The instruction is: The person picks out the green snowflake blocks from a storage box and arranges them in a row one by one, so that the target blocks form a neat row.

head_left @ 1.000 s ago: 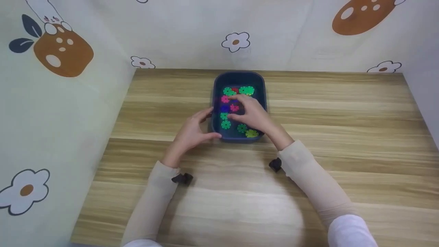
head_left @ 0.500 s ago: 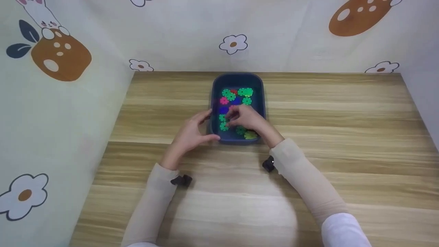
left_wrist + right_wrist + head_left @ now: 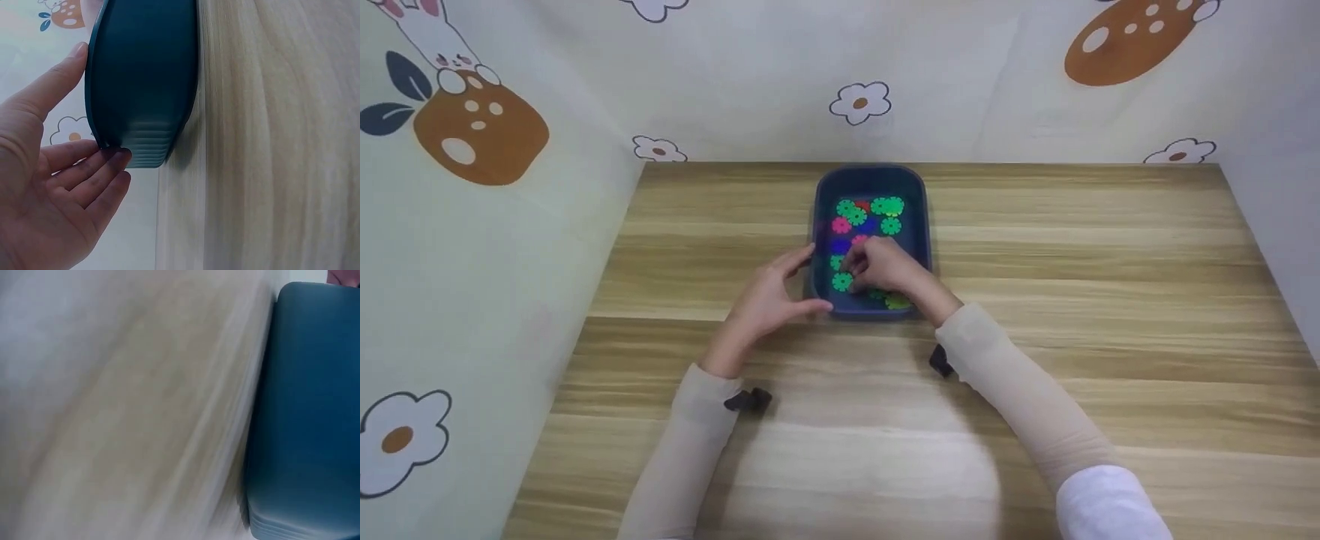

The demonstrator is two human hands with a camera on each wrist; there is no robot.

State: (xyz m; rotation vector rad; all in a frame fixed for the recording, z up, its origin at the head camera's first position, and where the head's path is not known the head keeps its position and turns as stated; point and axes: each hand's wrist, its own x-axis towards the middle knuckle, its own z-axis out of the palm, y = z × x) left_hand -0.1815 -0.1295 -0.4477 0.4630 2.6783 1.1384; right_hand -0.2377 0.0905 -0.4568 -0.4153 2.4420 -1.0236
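Note:
A dark blue plastic tray (image 3: 871, 313) stands on the wooden table with several notched plastic snowflake discs inside, among them a green disc (image 3: 842, 282), a pink disc (image 3: 841, 225) and a red disc (image 3: 862, 205). My left hand (image 3: 769, 300) steadies its near left corner, thumb and fingers spread against the rim; in the left wrist view these fingers (image 3: 107, 169) touch the outer wall. Inside the tray, my right hand (image 3: 883, 266) reaches down with bent fingers beside the green discs at the left. I cannot tell whether a disc is between its fingertips.
The wooden table (image 3: 1072, 300) extends to both sides of the tray. Behind it rises a back wall (image 3: 945, 75) covered with flower prints. A small black camera (image 3: 748, 400) sits at the left wrist, and another black camera (image 3: 940, 361) at the right.
My right hand has come nearer and lower in the tray, its fingers and thumb drawing closer together. Discs at the back are now uncovered. My left hand keeps its place on the tray.

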